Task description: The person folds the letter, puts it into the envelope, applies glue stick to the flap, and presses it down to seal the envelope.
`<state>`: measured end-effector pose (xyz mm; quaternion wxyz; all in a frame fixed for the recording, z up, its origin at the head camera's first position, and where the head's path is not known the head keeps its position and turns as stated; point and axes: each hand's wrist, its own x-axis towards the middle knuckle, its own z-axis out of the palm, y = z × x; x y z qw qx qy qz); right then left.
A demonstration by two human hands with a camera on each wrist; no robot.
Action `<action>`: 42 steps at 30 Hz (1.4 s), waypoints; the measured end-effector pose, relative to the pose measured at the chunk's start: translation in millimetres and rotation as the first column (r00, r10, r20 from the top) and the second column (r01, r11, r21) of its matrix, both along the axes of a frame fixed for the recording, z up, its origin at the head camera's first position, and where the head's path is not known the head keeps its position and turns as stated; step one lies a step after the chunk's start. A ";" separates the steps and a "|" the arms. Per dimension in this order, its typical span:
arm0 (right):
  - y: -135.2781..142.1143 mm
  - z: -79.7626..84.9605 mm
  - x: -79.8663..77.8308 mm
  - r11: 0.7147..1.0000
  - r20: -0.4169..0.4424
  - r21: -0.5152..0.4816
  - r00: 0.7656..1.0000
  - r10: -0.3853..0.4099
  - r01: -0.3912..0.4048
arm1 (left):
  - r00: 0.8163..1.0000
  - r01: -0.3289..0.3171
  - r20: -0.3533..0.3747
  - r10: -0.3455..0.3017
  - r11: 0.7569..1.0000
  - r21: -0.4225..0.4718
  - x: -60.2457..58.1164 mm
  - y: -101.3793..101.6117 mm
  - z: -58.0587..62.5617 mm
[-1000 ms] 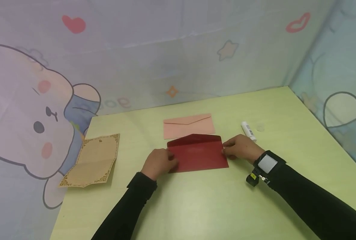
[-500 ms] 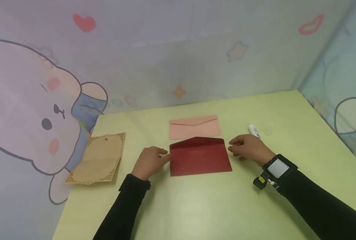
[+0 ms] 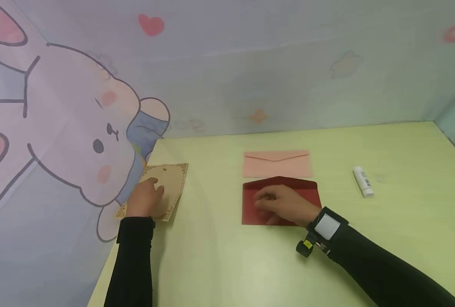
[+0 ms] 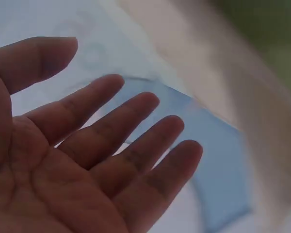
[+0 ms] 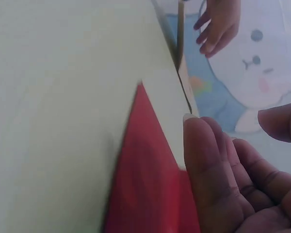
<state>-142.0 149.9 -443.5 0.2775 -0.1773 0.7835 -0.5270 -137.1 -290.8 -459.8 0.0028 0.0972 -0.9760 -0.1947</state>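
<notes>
My left hand point(image 3: 142, 199) is over the tan letter paper point(image 3: 174, 179), which has an ornate brown border, a crease across it and a raised lower part. In the left wrist view, the fingers point(image 4: 111, 128) are spread and hold nothing, with the blurred paper beyond them. A dark red envelope point(image 3: 250, 211) lies flap up at the middle of the table. Above it hovers my right hand point(image 3: 283, 204), its fingers loosely bent and nothing in them. The right wrist view shows the red envelope point(image 5: 145, 179) beside those fingers.
Just behind the red envelope lies a closed pink envelope point(image 3: 277, 165). A white glue stick point(image 3: 363, 182) rests on the right, with a small clear round piece point(image 3: 381, 178) beside it. Printed cloth point(image 3: 220, 76) hangs along the back edge of the pale yellow-green table point(image 3: 220, 264).
Both hands have let go of the red envelope. My left hand has moved left to the letter paper, and my right hand has come leftward over the envelope. The head view has turned left.
</notes>
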 end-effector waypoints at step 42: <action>43.5 15.9 10.7 0.966 -0.048 -0.126 0.972 -0.232 0.225 | 0.958 0.281 -0.259 -0.125 0.598 0.750 -19.1 110.8 64.5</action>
